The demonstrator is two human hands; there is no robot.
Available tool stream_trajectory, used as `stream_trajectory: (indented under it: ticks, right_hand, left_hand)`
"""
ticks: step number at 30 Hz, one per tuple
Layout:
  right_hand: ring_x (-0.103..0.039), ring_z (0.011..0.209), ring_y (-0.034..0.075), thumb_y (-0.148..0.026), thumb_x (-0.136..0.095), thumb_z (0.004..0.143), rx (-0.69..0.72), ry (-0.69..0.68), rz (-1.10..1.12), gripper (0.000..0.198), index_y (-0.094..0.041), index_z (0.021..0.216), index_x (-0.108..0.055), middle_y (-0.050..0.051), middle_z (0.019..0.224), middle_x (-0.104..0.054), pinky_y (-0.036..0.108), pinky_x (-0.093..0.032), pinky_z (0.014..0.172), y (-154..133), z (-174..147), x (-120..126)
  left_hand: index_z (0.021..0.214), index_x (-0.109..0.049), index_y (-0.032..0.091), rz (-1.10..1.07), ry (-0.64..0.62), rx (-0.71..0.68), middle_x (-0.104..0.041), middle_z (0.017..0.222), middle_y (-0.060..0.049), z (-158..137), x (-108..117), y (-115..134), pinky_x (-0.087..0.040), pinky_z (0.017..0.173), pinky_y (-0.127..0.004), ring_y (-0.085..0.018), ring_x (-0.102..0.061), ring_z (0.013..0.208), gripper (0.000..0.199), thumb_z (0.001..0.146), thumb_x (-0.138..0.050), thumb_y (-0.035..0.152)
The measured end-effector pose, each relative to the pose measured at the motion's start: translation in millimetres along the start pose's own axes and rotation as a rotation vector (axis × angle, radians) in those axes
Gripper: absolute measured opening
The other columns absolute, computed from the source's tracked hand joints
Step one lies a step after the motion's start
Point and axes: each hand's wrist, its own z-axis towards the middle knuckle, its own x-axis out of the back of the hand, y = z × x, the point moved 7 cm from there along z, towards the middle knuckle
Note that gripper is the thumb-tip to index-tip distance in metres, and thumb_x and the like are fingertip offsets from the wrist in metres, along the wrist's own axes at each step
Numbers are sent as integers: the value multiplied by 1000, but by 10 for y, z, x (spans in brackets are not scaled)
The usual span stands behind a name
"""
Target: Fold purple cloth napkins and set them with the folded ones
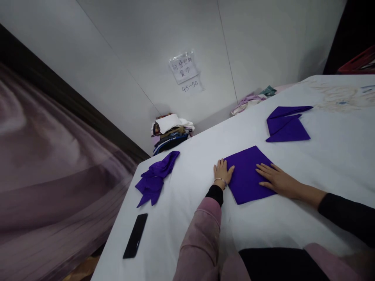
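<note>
A purple cloth napkin [246, 177], folded into a flat many-sided shape, lies on the white-covered table [187, 218] in front of me. On its left edge rests my left hand [223, 172], palm down with the fingers spread. My right hand [272, 179] lies flat across the napkin's right side, fingers stretched out. Neither hand grips anything. Beyond my right hand sits a second purple napkin [288, 127], folded with pointed corners. To the left is a third purple napkin [156, 177], gathered into a loose, pleated form.
A black phone [135, 236] lies near the table's left edge. Behind the table, folded clothes [171, 132] are piled against the wall, with more fabric [249, 102] to their right. A handwritten sign [184, 68] hangs above. A mauve curtain [52, 175] covers the left side.
</note>
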Motion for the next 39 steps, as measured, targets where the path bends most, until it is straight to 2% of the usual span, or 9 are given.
stream_trajectory:
  ticks: [4,8,16,22,26,31,33,36,39]
  right_hand:
    - [-27,136,28,-54,-42,87,-53,50,22,57,-29,138,-44,6,148,-36,53,-18,112,97,-44,150]
    - [-31,135,28,-50,-40,86,-171,93,56,55,-27,135,-48,7,143,-43,53,-24,110,277,-122,288]
    - [-36,133,28,-50,-39,85,-226,125,84,58,-20,134,-50,10,139,-48,48,-30,110,405,-282,326]
    - [-36,132,27,-49,-39,86,-213,155,74,57,-19,133,-50,11,138,-50,46,-30,110,385,-300,394]
    - [-39,131,27,-45,-40,87,-120,181,79,53,-19,132,-52,11,136,-51,47,-32,108,100,-239,349]
    - [-36,133,28,-42,-42,90,119,31,136,50,-21,135,-49,11,140,-47,54,-27,109,-620,-119,66]
    - [-33,134,29,-45,-43,90,171,-29,168,53,-23,138,-45,10,142,-44,56,-24,109,-846,-61,-41]
    - [-30,135,29,-50,-44,89,211,-65,194,57,-28,142,-38,8,145,-39,56,-22,110,-1035,43,-164]
    - [-26,137,29,-55,-45,87,247,-127,178,64,-29,144,-33,9,148,-35,56,-19,110,-1102,112,-308]
  left_hand:
    - [125,-55,25,-8,65,49,-53,136,-4,97,154,-80,-26,109,-36,-24,-40,130,38,89,-47,34]
    - [116,-61,22,18,51,112,-61,123,-8,277,255,-126,-31,105,-38,-26,-46,122,34,84,-55,30]
    - [68,-66,18,1,-53,223,-69,94,-10,532,269,-187,-40,89,-36,-29,-57,104,8,64,-72,23]
    - [75,-61,18,-2,25,382,-69,87,-8,54,532,-569,-42,79,-32,-23,-61,89,6,74,-64,24]
    - [95,-60,18,12,59,460,-69,92,-7,-449,594,-742,-43,77,-29,-20,-61,87,18,79,-61,27]
    - [108,-58,24,23,-19,445,-69,88,-1,-862,541,-735,-46,77,-28,-19,-63,87,32,77,-65,27]
    - [112,-58,25,122,25,397,-67,95,-2,-919,589,-682,-46,82,-31,-22,-62,95,33,79,-62,28]
    - [121,-54,25,290,125,135,-60,120,-3,-906,602,-449,-42,97,-35,-24,-53,116,35,87,-51,31]
    - [135,-43,23,361,63,-67,-42,144,-5,-889,406,-284,-31,109,-40,-24,-32,136,45,91,-40,37]
